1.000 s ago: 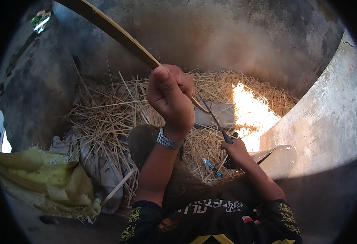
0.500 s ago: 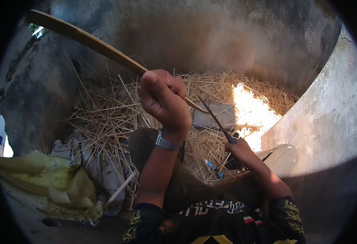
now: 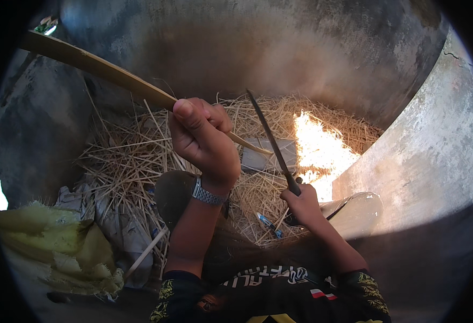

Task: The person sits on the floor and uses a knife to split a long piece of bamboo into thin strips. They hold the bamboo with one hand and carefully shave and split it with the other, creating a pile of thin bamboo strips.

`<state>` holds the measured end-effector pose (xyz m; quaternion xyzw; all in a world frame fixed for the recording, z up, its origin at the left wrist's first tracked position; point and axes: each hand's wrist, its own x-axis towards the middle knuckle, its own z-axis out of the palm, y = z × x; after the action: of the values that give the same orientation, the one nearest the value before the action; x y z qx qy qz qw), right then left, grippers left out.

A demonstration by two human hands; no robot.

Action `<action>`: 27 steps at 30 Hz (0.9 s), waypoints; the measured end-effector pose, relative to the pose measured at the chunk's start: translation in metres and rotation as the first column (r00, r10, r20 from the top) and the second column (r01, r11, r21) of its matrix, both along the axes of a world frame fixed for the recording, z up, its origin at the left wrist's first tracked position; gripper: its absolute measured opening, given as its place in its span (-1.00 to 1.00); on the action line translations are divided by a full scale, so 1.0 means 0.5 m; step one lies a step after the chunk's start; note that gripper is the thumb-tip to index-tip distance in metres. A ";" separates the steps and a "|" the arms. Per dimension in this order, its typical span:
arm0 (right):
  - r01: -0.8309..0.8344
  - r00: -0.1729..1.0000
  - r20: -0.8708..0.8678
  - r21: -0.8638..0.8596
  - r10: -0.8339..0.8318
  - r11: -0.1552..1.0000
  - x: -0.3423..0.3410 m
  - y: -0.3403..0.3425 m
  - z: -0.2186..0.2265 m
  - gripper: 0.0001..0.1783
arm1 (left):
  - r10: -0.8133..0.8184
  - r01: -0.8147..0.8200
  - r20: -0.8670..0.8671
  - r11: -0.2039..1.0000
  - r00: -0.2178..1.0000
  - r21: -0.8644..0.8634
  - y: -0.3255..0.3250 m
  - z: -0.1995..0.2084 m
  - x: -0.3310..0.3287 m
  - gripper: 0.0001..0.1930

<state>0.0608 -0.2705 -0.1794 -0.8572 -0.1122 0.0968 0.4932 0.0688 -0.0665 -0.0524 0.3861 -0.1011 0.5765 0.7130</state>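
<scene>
Steadying the strip (image 3: 102,65) matters — left hand (image 3: 204,134), fingers curled closed round it; right hand (image 3: 302,204), fingers wrapped round the knife (image 3: 269,134); angle it shallowly.

At ten o'clock my feed cuts off the long, flat, tan wooden strip (image 3: 96,65); the bare left hand (image 3: 207,142) hides its middle.

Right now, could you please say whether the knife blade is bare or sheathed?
Bare: the blade shows uncovered beyond the right hand.

The head-worn fisheye camera looks down from close above
</scene>
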 end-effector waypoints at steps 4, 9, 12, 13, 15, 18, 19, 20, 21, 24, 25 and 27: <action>0.017 0.994 0.063 0.703 -0.086 0.711 -0.037 0.035 0.036 -0.65 | -0.008 0.008 0.010 1.000 1.000 0.022 0.011 0.001 0.006 -0.55; 0.008 0.912 -0.410 -0.062 -0.033 0.998 0.011 -0.044 -0.139 -0.61 | -0.052 0.052 -0.018 0.998 0.998 -0.021 0.005 -0.004 -0.003 -0.56; -0.002 0.983 -0.181 -0.131 -0.022 0.991 0.017 -0.038 -0.050 -0.66 | 0.006 -0.006 0.000 1.000 1.000 -0.015 -0.003 0.001 -0.011 -0.57; 0.000 0.979 -0.203 -0.107 -0.021 0.994 -0.002 -0.023 0.003 -0.67 | 0.018 -0.018 0.007 1.000 1.000 0.009 0.001 -0.004 -0.009 -0.58; -0.012 0.991 -0.130 0.188 0.037 0.982 -0.017 -0.003 0.058 -0.65 | 0.036 -0.036 0.000 0.999 0.999 0.015 0.002 -0.009 0.001 -0.56; -0.088 0.995 0.009 0.487 0.095 0.869 -0.023 0.038 0.072 -0.56 | 0.074 -0.074 -0.027 0.997 0.997 -0.016 0.010 -0.005 0.004 -0.53; -0.126 0.992 0.050 0.528 0.117 0.840 -0.016 0.038 0.023 -0.55 | 0.052 -0.052 -0.024 0.998 0.998 -0.025 0.003 0.001 0.004 -0.53; -0.175 0.984 0.092 0.577 0.150 0.797 -0.001 0.043 -0.035 -0.55 | 0.043 -0.044 -0.023 0.999 0.999 -0.021 0.002 0.004 0.004 -0.53; -0.171 0.984 0.092 0.263 0.151 0.950 0.020 0.035 -0.084 -0.60 | 0.038 -0.039 -0.019 0.999 0.999 -0.015 0.006 0.004 0.001 -0.53; -0.063 0.986 -0.168 -0.449 -0.015 0.891 0.100 -0.008 -0.155 -0.49 | 0.032 -0.032 -0.016 0.999 0.999 -0.014 0.008 -0.006 -0.006 -0.52; -0.057 0.990 -0.143 -0.443 -0.008 0.895 0.106 -0.017 -0.159 -0.51 | 0.028 -0.028 -0.028 1.000 0.999 -0.006 0.003 -0.005 -0.009 -0.52; -0.045 0.996 -0.092 -0.436 0.005 0.899 0.120 -0.030 -0.148 -0.55 | 0.009 -0.008 -0.004 1.000 1.000 0.017 -0.008 -0.005 -0.007 -0.54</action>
<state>0.1205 -0.2858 -0.2532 -0.9395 -0.0763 0.1638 0.2911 0.0651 -0.0707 -0.0551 0.3936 -0.1029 0.5778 0.7075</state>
